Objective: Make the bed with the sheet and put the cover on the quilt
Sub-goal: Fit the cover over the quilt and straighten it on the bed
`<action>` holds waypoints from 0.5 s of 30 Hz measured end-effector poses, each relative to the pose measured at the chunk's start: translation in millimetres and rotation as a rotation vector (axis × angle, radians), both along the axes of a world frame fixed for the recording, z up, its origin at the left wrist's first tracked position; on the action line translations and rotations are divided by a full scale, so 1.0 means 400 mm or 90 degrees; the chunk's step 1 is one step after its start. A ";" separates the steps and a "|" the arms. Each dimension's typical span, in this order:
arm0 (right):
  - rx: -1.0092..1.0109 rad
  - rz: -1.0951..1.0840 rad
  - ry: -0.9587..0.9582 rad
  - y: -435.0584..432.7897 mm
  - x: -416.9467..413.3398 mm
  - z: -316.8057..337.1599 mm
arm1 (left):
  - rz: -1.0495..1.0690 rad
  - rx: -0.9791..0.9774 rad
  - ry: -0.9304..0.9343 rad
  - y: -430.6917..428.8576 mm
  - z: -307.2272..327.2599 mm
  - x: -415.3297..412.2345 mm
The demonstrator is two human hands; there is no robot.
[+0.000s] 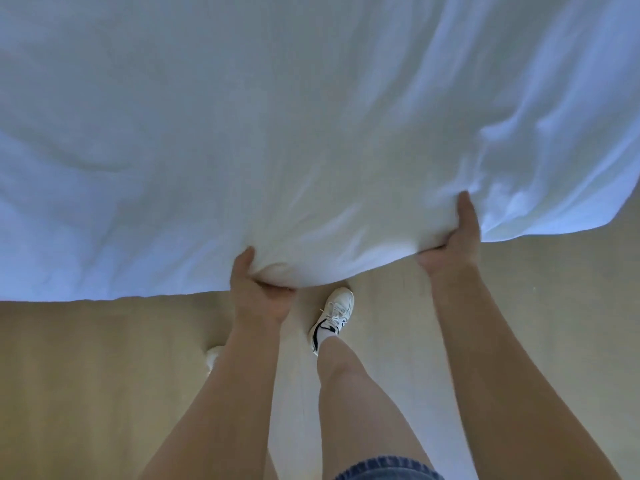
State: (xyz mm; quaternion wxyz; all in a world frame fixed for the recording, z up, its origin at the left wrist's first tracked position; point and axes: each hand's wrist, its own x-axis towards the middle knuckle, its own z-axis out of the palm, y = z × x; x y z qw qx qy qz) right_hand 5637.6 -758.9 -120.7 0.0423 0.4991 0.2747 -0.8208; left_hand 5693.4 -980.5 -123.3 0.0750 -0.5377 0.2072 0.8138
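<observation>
A large white quilt fills the upper half of the view, spread out and rippled, with its near edge hanging over the floor. My left hand is closed on a thick fold of that near edge, thumb on top. Further right, my right hand grips the same edge, fingers under the cloth and thumb pressed along its top. Between my two hands the edge bulges in a rounded roll. The bed under the cloth is hidden, and I cannot tell whether a cover is on the quilt.
Pale wooden floor runs along the near side. My right leg and white sneaker stand just below the cloth's edge, between my arms; the other shoe peeks out behind my left forearm.
</observation>
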 end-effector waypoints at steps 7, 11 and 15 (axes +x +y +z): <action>0.094 -0.043 -0.128 0.077 0.116 -0.039 | -0.003 0.009 -0.040 0.054 -0.029 -0.001; 0.046 -0.012 -0.152 0.039 0.114 -0.128 | -0.105 -0.126 -0.143 0.055 -0.025 0.023; -0.186 0.150 -0.075 -0.092 0.199 -0.119 | -0.120 -0.237 -0.214 0.070 -0.018 0.067</action>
